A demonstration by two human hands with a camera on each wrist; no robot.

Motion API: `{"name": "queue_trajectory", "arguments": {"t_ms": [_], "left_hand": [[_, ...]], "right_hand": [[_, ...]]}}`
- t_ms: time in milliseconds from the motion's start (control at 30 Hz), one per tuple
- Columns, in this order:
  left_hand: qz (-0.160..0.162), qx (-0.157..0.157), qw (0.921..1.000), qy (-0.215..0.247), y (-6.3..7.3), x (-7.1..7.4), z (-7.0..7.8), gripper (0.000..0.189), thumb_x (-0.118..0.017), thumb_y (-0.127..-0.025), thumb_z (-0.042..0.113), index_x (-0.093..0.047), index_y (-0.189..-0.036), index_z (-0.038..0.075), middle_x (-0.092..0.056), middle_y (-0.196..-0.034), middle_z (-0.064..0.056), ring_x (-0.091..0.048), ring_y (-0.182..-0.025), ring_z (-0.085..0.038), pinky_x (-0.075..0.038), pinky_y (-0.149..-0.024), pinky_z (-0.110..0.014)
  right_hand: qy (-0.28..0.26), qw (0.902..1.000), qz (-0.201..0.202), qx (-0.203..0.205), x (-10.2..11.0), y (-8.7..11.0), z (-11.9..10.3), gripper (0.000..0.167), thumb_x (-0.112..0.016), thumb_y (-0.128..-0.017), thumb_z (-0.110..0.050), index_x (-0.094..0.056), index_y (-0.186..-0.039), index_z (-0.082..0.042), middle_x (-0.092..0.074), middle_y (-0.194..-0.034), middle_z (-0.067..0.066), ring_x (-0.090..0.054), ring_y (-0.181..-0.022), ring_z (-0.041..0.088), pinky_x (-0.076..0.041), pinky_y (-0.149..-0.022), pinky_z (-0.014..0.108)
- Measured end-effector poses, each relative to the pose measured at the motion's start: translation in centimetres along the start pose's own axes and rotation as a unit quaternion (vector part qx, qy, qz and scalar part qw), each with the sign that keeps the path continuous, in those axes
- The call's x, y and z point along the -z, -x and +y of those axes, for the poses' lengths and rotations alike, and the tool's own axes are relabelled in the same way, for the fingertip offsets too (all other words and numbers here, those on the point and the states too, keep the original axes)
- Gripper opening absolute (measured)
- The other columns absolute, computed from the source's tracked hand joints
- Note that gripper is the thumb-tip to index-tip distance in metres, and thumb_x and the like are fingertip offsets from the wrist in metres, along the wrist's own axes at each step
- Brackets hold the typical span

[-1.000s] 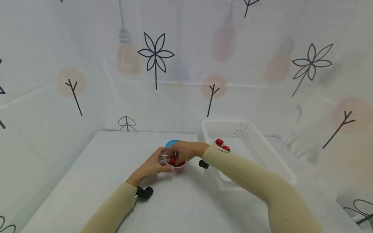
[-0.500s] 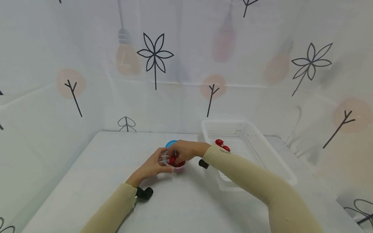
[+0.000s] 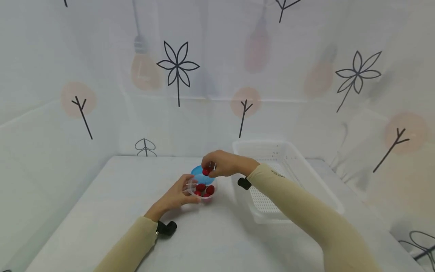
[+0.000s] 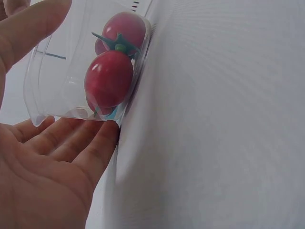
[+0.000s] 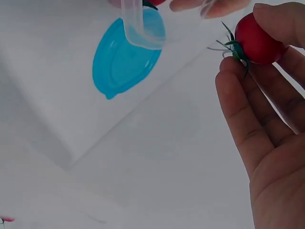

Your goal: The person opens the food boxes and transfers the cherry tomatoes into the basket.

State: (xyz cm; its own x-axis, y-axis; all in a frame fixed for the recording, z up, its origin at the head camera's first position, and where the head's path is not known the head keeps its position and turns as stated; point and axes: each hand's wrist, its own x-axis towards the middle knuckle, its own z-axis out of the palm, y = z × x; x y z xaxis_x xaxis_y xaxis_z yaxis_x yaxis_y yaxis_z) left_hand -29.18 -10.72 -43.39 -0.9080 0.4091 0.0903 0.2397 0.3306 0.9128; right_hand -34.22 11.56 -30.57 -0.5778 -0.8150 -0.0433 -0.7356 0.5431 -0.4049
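A clear plastic container (image 3: 192,187) stands on the table with several red cherry tomatoes (image 3: 210,189) inside. My left hand (image 3: 174,194) grips it from the left, thumb on the near side and fingers on the far side; the left wrist view shows green-stemmed tomatoes (image 4: 110,78) through its wall. Above the far side of the container, my right hand (image 3: 222,163) pinches one cherry tomato (image 5: 257,40) between thumb and fingers, its green stem sticking out. Behind the container lies a blue lid (image 5: 125,59), flat on the table and partly covered by the container.
To the right stands a white perforated basket (image 3: 319,181); my right forearm crosses over it and hides part of its inside. A patterned cloth (image 3: 210,124) hangs behind the white table (image 3: 136,173).
My right hand has risen out of the container and moved slightly away and right, with a tomato in its fingers. The tomatoes seen earlier in the basket are now out of sight.
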Motion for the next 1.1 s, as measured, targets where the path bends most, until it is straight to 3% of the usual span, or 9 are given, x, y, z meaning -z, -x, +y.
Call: {"name": "queue_trajectory", "arguments": {"t_ms": [300, 667, 867, 1100], "left_hand": [[0.01, 0.014, 0.9998, -0.005, -0.1, -0.5, -0.3, 0.089, -0.083, -0.073, 0.033, -0.031, -0.142, 0.012, -0.049, -0.138, -0.005, -0.046, -0.129, -0.029, -0.041, -0.103, -0.046], [0.008, 0.004, 0.9999, -0.012, -0.1, -0.2, -0.1, 0.09, -0.083, -0.074, 0.034, -0.031, -0.143, 0.01, -0.048, -0.14, -0.006, -0.045, -0.13, -0.029, -0.041, -0.103, -0.045], [0.008, 0.0, 0.9999, -0.009, -0.1, -0.1, -0.2, 0.09, -0.083, -0.073, 0.033, -0.031, -0.143, 0.01, -0.048, -0.139, -0.006, -0.045, -0.129, -0.029, -0.041, -0.103, -0.046], [0.009, 0.003, 0.9999, -0.01, -0.2, -0.1, -0.3, 0.09, -0.083, -0.073, 0.033, -0.03, -0.143, 0.01, -0.048, -0.139, -0.005, -0.044, -0.13, -0.029, -0.04, -0.103, -0.046]], "right_hand": [[-0.011, 0.9979, 0.055, -0.03, 1.5, 3.2, 1.8, 0.028, -0.071, -0.086, -0.011, -0.062, -0.112, -0.011, -0.062, -0.1, -0.005, -0.06, -0.09, 0.01, -0.053, -0.077, 0.022], [-0.027, 0.9895, 0.112, -0.087, 2.8, 7.8, 5.0, 0.024, -0.072, -0.085, -0.011, -0.062, -0.106, -0.016, -0.063, -0.096, -0.003, -0.06, -0.087, 0.016, -0.055, -0.076, 0.03], [-0.037, 0.9873, 0.106, -0.113, 2.1, 9.6, 7.2, 0.022, -0.07, -0.084, -0.01, -0.063, -0.105, -0.014, -0.064, -0.096, -0.002, -0.06, -0.087, 0.017, -0.054, -0.076, 0.031], [-0.042, 0.9848, 0.086, -0.145, 0.6, 10.2, 9.7, 0.02, -0.07, -0.084, -0.009, -0.063, -0.102, -0.014, -0.063, -0.092, -0.001, -0.059, -0.084, 0.017, -0.054, -0.069, 0.03]]}}
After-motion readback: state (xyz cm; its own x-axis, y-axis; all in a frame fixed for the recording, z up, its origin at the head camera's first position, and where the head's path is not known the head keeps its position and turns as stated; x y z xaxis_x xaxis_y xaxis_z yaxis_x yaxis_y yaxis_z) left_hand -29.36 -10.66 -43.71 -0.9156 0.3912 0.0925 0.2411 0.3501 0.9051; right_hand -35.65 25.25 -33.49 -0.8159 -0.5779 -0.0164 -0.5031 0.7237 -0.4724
